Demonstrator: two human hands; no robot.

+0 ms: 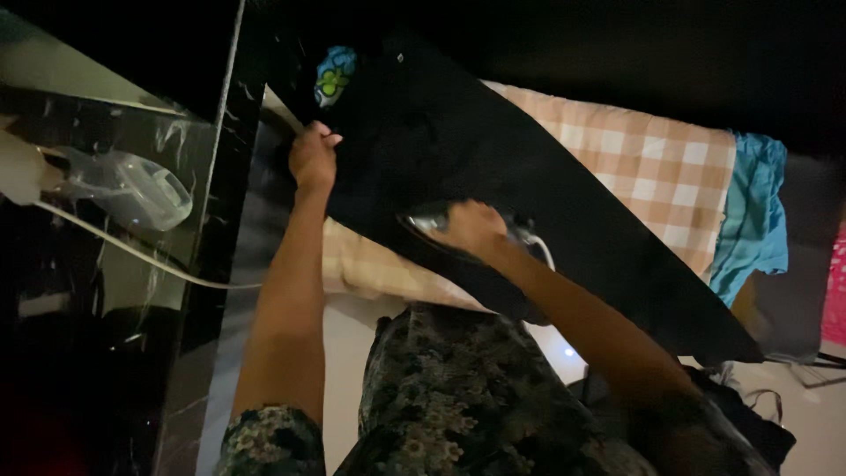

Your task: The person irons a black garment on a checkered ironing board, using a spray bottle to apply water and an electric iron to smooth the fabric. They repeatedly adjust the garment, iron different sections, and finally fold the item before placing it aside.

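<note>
A long black cloth garment (529, 185), plain and dark with a small blue and green patch near its far end, lies spread slantwise over a peach and white checked padded cloth (661, 159) that covers the ironing surface, reaching from the far left corner toward the near right edge. The left hand (313, 159) has its fingers curled shut, pinching the garment's far left edge. The right hand (471, 227) is closed around the handle of a dark metal clothes iron (432, 220), which rests on the garment near the near edge.
</note>
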